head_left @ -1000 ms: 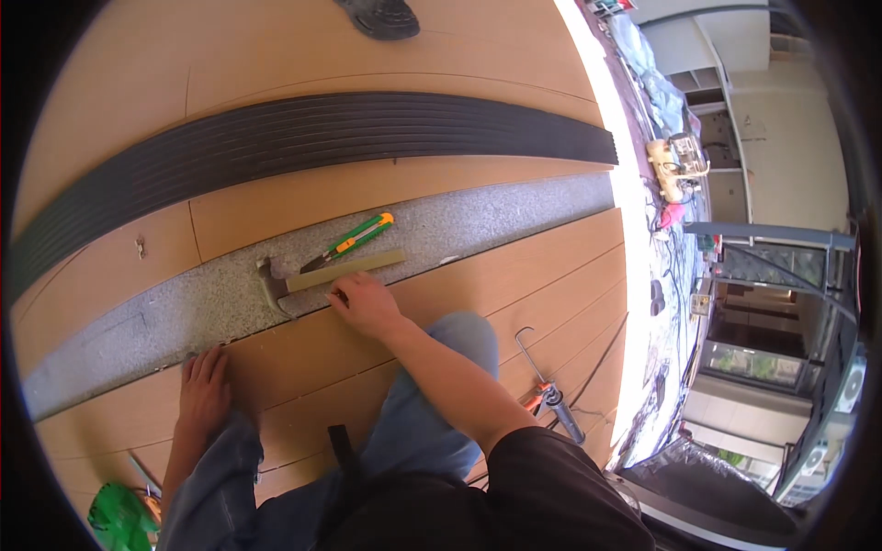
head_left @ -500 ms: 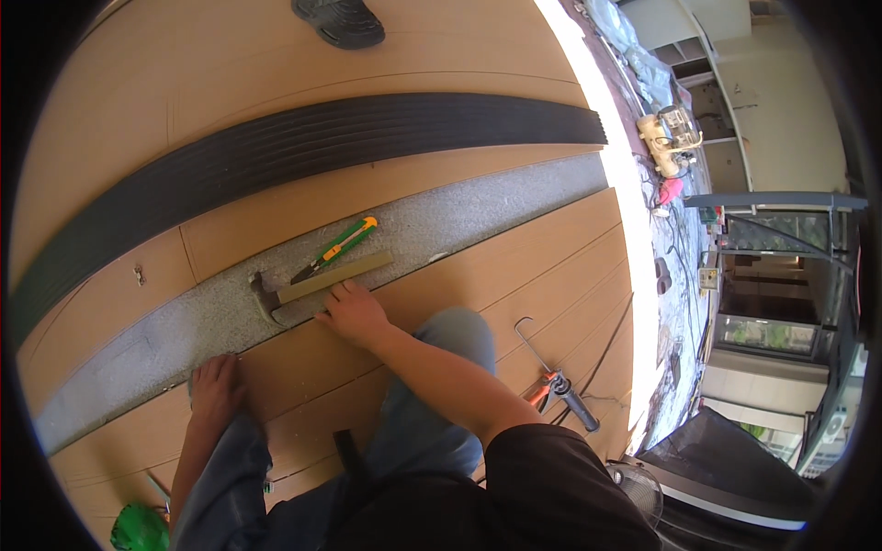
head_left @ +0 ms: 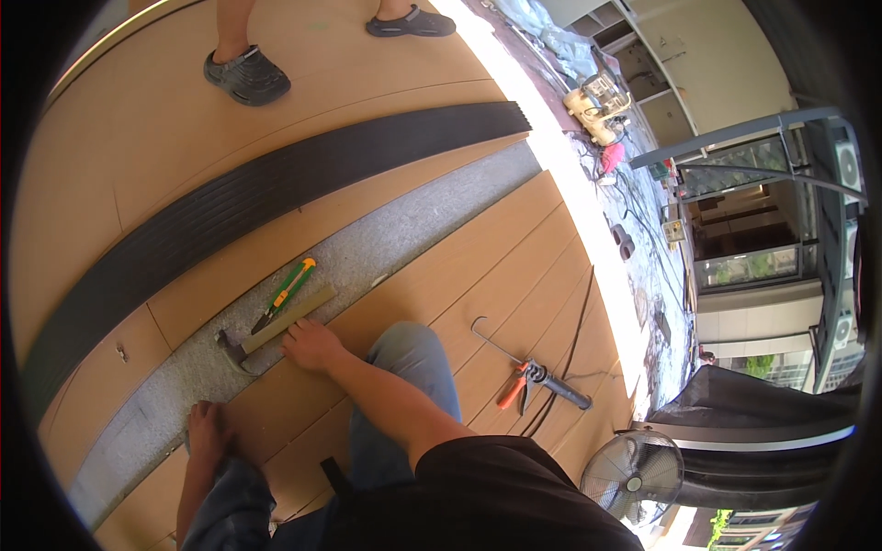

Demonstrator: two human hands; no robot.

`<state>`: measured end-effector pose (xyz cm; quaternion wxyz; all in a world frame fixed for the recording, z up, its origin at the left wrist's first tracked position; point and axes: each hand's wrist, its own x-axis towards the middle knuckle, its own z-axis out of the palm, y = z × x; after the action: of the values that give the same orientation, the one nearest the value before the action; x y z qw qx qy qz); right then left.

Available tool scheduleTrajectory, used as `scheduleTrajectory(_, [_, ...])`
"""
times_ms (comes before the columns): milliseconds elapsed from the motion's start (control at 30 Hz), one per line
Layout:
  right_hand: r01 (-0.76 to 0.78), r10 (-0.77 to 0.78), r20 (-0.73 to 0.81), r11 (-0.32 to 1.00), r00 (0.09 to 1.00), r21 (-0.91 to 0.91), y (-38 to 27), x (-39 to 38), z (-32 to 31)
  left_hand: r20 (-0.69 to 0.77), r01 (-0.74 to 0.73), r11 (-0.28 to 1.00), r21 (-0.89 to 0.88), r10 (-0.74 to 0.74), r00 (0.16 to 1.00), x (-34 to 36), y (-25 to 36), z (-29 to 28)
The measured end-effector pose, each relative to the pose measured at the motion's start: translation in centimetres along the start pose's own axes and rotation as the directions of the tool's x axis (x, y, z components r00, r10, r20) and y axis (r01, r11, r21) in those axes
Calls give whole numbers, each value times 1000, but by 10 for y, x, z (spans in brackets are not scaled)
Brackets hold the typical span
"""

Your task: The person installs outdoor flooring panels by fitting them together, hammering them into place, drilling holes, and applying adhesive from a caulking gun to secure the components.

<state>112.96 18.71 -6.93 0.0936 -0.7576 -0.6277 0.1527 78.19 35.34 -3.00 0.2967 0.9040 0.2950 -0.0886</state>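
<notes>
Two brown planks' width from my knees, my right hand [head_left: 312,347] lies at the edge of a brown decking plank [head_left: 386,317], its fingers bent over that edge. My left hand [head_left: 209,436] hooks over the same edge farther left, fingers close together; their tips are partly hidden. A hammer [head_left: 289,320] with a wooden handle and dark claw head lies in the grey gap just beyond my right hand, the handle close to its fingers. Beside the hammer is a green and orange utility knife [head_left: 285,294], its dark tip toward the hammer head.
A red-handled caulking gun [head_left: 542,381] and a dark cable [head_left: 574,340] lie on planks at right. Long black ribbed boards [head_left: 303,165] cross beyond the gap. Another person's clog [head_left: 248,75] stands farther off. A fan [head_left: 634,482] and a compressor [head_left: 597,106] are at right.
My view has shifted, so the scene sits farther left. Another person's legs and both clogs now show at the top. My hands stay at the plank edge.
</notes>
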Motion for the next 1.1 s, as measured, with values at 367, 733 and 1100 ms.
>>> scheduleTrajectory(367, [37,-74,-139,967,988,-253,38,-10,-4,-10,-96,995,-24,96,995,12,0,0])
scheduleTrajectory(733, [-120,54,-207,939,977,-323,108,-34,-40,-64,-2,999,-35,-1,998,-6,5,-10])
scheduleTrajectory(1100, [-90,58,-242,989,968,-121,123,-28,-38,39,48,998,39,-50,998,6,11,-15])
